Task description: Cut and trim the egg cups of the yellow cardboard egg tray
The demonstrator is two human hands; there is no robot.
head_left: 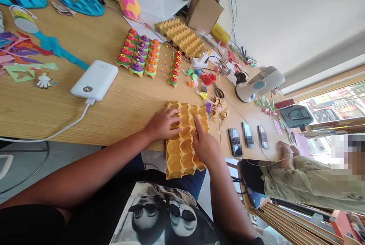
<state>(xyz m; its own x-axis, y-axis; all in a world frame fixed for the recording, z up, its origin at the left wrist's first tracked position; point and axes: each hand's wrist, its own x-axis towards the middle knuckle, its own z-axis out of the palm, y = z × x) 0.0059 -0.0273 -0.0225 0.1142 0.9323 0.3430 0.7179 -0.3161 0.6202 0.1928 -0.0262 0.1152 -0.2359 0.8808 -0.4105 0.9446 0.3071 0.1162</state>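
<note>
Now the fingers (199, 131) of your right hand (205, 147) are closed around a thin tool (195, 120), with the index finger laid along it. The tip of the tool stands down among the cups of the yellow egg tray (182, 157). Which kind of tool it is I cannot tell, because it is too small in the view. Your left hand (163, 124) lies on the left edge of the same tray. Its fingers are loosely spread over the cups and grip nothing, they only press down. The tray lies at the near edge of the wooden table (122, 112), and its near part hangs over the edge toward your lap.

Just beyond the tray lie small scraps of carton (221, 108) and a pair of scissors (219, 92). Farther back, painted carton cups (138, 54) stand in rows, and behind them lies a second egg tray (182, 37), beside a cardboard box (203, 9). On the left, a white power bank (95, 79) lies with its cable plugged in. On the right, three phones (247, 135) lie side by side near a small fan (258, 85). The hand of another person (288, 150) rests on the table edge there, well apart from yours.
</note>
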